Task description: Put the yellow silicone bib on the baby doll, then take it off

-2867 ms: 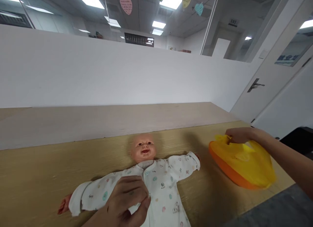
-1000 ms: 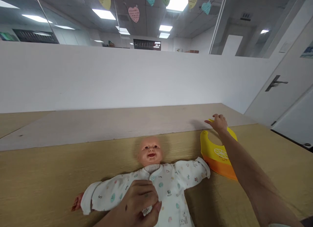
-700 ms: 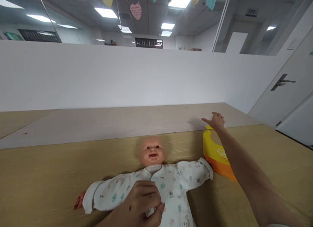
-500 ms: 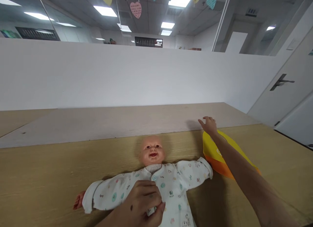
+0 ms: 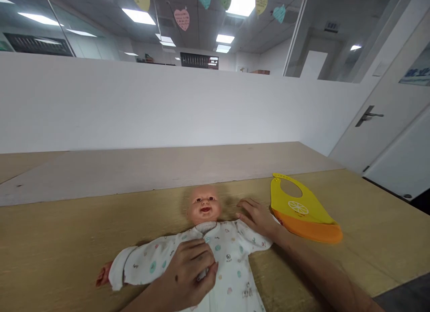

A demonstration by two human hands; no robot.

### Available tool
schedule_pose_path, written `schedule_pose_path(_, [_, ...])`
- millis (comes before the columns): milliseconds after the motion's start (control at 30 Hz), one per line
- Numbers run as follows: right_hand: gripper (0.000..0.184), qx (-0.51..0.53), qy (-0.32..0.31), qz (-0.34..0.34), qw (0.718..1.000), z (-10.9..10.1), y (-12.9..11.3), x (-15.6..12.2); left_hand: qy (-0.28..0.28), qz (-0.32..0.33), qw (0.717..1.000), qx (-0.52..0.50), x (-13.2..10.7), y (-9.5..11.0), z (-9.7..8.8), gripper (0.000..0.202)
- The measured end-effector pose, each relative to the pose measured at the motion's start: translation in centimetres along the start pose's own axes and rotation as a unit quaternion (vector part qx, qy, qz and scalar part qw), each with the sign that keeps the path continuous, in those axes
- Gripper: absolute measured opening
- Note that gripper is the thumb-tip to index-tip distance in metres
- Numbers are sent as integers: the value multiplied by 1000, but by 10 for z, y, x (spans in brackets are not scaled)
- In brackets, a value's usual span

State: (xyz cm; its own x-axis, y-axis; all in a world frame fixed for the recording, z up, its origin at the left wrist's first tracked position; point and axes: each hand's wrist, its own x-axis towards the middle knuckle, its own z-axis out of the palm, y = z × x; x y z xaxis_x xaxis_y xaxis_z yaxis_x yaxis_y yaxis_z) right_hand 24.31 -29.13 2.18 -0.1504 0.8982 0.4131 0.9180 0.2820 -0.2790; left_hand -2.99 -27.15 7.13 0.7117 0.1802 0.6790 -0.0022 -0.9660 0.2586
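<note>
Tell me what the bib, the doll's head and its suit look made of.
The bib looks like soft silicone: smooth, satin sheen, moulded orange lip. The doll's head seems moulded vinyl or plastic, smooth and slightly shiny, with painted features. The suit looks like soft, matte cotton knit, creased at the sleeves; the exact fibre can't be told.

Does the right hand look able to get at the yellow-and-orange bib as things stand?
Probably yes. The right hand rests on the baby doll's sleeve, just beside the yellow-and-orange bib. Nothing stands between them, and the bib lies flat on the wooden tabletop, so a short move looks enough.
</note>
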Motion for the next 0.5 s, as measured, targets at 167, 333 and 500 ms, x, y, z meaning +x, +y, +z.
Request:
schedule_pose_path(167, [26,-116,35,-59,991,-3,-19,-13,58,1,996,71,-23,-19,-12,20])
schedule_pose_path(333, [29,-145,8,-80,986,14,-23,-20,54,18,966,254,-63,-52,-33,15])
schedule_pose_path(500, [28,-112,-17,-78,991,7,-24,-24,9,-40,965,259,-74,-65,-37,23])
